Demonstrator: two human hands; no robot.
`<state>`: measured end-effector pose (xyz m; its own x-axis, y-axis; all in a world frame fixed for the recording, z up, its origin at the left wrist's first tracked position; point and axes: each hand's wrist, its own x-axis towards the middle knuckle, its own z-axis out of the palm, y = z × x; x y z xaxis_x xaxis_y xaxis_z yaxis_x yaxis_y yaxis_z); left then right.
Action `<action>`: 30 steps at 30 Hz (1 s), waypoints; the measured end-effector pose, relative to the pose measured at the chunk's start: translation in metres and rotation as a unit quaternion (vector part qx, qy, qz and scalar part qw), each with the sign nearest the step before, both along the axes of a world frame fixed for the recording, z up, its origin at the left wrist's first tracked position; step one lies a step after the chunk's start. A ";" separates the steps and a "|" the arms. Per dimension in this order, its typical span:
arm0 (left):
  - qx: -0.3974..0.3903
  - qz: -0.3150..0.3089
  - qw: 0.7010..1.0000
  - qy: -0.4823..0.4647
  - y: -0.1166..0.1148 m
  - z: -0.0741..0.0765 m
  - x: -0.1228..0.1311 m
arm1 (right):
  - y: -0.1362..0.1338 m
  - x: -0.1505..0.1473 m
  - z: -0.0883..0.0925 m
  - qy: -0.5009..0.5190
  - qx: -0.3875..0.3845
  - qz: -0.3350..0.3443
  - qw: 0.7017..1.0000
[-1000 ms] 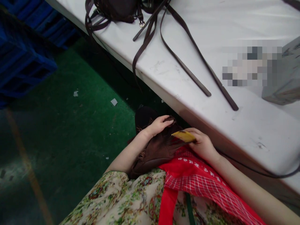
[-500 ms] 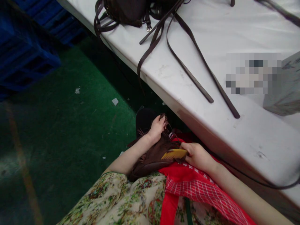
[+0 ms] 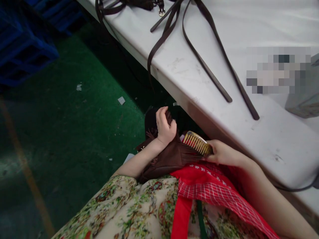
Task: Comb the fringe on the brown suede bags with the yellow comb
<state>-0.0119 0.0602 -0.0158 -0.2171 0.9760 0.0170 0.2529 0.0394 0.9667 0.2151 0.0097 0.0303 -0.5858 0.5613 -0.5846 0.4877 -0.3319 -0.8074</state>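
Observation:
A brown suede fringed bag lies on my lap below the table edge. My left hand is closed around the bag's far end, fingers curled over the fringe. My right hand grips a yellow wooden comb by its back, teeth pointing down into the brown fringe beside my left hand. A red checked apron covers my lap under the right forearm.
A white table runs diagonally above my hands, with long dark brown leather straps and another dark bag's edge at the top. A grey box sits at right. Green floor and blue crates lie to the left.
My left hand slid along the bag to its far end and curled into a grip. The comb lifted from low on the fringe to higher up near the left hand.

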 end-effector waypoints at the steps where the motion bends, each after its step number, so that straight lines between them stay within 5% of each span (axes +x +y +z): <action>1: 0.039 -0.095 0.994 0.032 -0.005 0.006 0.002 | 0.002 0.002 0.005 -0.002 -0.030 0.013 0.999; 3: 0.043 -0.306 0.951 0.030 -0.013 0.015 0.008 | 0.005 0.005 0.014 -0.002 -0.060 0.013 0.998; 5: -0.055 -0.451 0.891 -0.026 -0.017 0.015 0.015 | 0.009 0.007 0.023 0.005 -0.049 -0.012 0.999; 9: -0.346 -0.563 0.731 -0.168 -0.012 0.011 0.011 | 0.018 0.003 0.025 -0.008 0.002 -0.092 0.996; 11: -0.399 -0.619 0.642 -0.213 -0.010 0.016 0.002 | 0.021 -0.005 0.016 -0.019 0.008 -0.131 0.991; 13: -0.403 -0.645 0.603 -0.240 -0.012 0.023 -0.008 | 0.025 -0.015 0.003 -0.015 0.004 -0.156 0.988; 16: -0.410 -0.592 0.640 -0.266 -0.024 0.028 -0.018 | 0.029 -0.027 -0.017 -0.004 0.020 -0.164 0.986; 20: -0.405 -0.483 0.721 -0.288 -0.037 0.023 -0.025 | 0.024 -0.026 -0.018 -0.049 0.169 -0.177 0.968; 25: -0.423 -0.419 0.722 -0.353 -0.040 0.026 -0.026 | -0.009 -0.030 0.007 -0.168 0.322 -0.072 0.929; 30: -0.412 -0.428 0.730 -0.337 -0.040 0.041 -0.020 | -0.026 -0.047 0.001 -0.218 0.397 0.090 0.887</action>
<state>-0.0316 0.0200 0.0252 0.7911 0.3775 -0.4812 0.0035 0.7840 0.6207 0.1681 -0.0162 0.0308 -0.5231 0.8176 -0.2408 0.7986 0.3715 -0.4734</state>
